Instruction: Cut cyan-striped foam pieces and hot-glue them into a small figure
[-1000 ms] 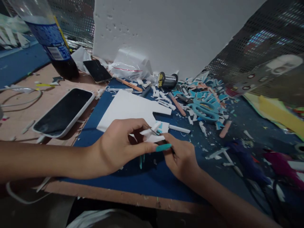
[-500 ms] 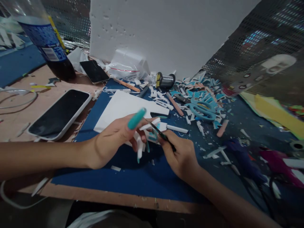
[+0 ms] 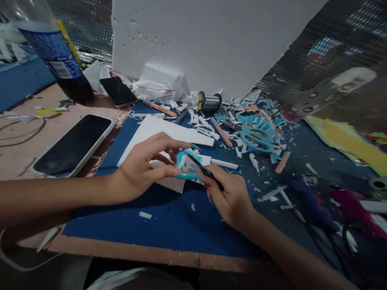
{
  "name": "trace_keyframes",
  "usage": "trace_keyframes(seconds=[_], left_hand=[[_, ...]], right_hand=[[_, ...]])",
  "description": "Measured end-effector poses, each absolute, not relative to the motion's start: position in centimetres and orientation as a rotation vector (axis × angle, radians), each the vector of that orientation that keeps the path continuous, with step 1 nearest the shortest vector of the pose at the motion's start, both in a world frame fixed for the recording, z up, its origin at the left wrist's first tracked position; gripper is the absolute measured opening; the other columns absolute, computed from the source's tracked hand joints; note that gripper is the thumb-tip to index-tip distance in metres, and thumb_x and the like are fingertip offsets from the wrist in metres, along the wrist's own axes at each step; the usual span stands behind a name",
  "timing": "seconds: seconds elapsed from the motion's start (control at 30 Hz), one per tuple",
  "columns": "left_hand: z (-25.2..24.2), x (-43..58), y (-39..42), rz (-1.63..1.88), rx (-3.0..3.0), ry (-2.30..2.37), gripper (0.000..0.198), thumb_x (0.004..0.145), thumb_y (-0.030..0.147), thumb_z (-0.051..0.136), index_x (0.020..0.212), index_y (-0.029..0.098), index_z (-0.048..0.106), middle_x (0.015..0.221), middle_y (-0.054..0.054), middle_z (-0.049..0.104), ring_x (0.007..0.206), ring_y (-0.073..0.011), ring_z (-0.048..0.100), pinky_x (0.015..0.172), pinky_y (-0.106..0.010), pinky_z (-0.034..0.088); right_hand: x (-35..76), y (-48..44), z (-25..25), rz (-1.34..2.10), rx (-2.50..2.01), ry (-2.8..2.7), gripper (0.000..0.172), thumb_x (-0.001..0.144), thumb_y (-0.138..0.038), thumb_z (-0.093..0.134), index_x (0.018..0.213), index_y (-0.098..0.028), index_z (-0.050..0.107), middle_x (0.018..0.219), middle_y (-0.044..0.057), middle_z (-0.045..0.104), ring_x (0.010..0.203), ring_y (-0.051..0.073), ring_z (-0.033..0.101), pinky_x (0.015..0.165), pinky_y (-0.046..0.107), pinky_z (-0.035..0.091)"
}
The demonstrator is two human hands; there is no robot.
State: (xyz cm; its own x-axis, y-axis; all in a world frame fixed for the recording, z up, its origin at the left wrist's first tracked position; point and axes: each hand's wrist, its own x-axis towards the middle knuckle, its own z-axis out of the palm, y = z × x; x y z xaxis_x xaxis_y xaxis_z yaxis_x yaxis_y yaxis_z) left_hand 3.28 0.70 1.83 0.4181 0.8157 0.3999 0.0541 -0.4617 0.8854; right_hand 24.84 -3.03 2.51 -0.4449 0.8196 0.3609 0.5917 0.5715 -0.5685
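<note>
My left hand [image 3: 145,169] pinches a small blue and white foam piece [image 3: 183,158] between thumb and fingers over the blue mat [image 3: 169,221]. My right hand [image 3: 231,197] is closed round small dark scissors [image 3: 199,165], whose blades meet the foam piece. Both hands hover just above a white foam sheet [image 3: 157,133] lying on the mat. Small white offcuts lie under and around the hands.
A phone in a white case [image 3: 72,145] lies left, a second phone [image 3: 117,90] and a dark soda bottle [image 3: 60,60] behind it. Teal scissors [image 3: 256,139], a wire spool [image 3: 208,102], pencils and blue scraps lie ahead. A large white foam board [image 3: 211,40] stands behind. Glue guns [image 3: 314,201] lie right.
My left hand has turned the foam piece over, its thumb swinging up and back down. The right hand with the scissors stayed close, now cutting at the piece's blue side.
</note>
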Motion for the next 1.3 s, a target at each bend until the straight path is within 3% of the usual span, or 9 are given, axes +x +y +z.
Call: trace_keyframes(seconds=[0.13,0.3,0.67,0.93,1.07,1.3], left_hand=[[1.6,3.1,0.3,1.189,2.025,0.863,0.032,0.081,0.028,0.068,0.111,0.019,0.061,0.094,-0.005,0.063,0.079,-0.0144,0.062,0.067,-0.022,0.057],[1.6,3.2,-0.2,1.187,2.265,0.892,0.029,0.084,0.028,0.063,0.108,0.011,0.060,0.083,-0.005,0.063,0.062,-0.0105,0.060,0.057,-0.020,0.053],[0.8,3.5,-0.6,1.100,2.068,0.857,0.034,0.082,0.035,0.065,0.107,0.012,0.059,0.084,-0.005,0.063,0.066,-0.0128,0.061,0.056,-0.021,0.055],[1.0,3.6,-0.8,1.049,2.037,0.844,0.027,0.084,0.025,0.062,0.109,0.014,0.057,0.090,-0.004,0.061,0.067,-0.0100,0.062,0.059,-0.018,0.053],[0.8,3.6,-0.9,0.992,2.008,0.938,0.032,0.079,0.031,0.070,0.104,0.015,0.058,0.079,-0.002,0.064,0.061,-0.0109,0.062,0.055,-0.019,0.052],[0.6,3.8,-1.4,0.994,2.125,1.056,0.038,0.072,0.047,0.073,0.079,0.017,0.051,0.063,0.003,0.057,0.049,-0.0080,0.052,0.045,-0.019,0.044]], right_hand=[[25.3,-2.6,2.3,0.451,-1.093,-2.166,0.019,0.096,-0.020,0.041,0.081,-0.019,0.053,0.048,-0.006,0.046,0.037,0.008,0.043,0.040,0.021,0.031],[25.6,-2.5,2.5,0.750,-1.125,-2.132,0.021,0.097,-0.023,0.037,0.082,-0.019,0.050,0.044,-0.008,0.044,0.032,0.006,0.043,0.036,0.018,0.034],[25.4,-2.7,2.8,1.006,-1.176,-2.044,0.024,0.098,-0.027,0.036,0.081,-0.018,0.050,0.045,-0.008,0.046,0.032,0.005,0.044,0.038,0.016,0.037],[25.2,-3.1,2.7,0.608,-1.172,-2.134,0.030,0.099,-0.033,0.033,0.097,-0.015,0.057,0.050,-0.007,0.042,0.039,0.006,0.040,0.041,0.020,0.031],[25.3,-2.8,2.6,0.786,-1.267,-2.042,0.027,0.097,-0.036,0.040,0.095,-0.015,0.057,0.051,-0.007,0.040,0.040,0.006,0.036,0.039,0.020,0.027],[24.7,-2.9,3.6,1.256,-1.270,-1.868,0.027,0.093,-0.031,0.044,0.101,-0.012,0.062,0.048,-0.007,0.039,0.038,0.005,0.034,0.038,0.020,0.026]])
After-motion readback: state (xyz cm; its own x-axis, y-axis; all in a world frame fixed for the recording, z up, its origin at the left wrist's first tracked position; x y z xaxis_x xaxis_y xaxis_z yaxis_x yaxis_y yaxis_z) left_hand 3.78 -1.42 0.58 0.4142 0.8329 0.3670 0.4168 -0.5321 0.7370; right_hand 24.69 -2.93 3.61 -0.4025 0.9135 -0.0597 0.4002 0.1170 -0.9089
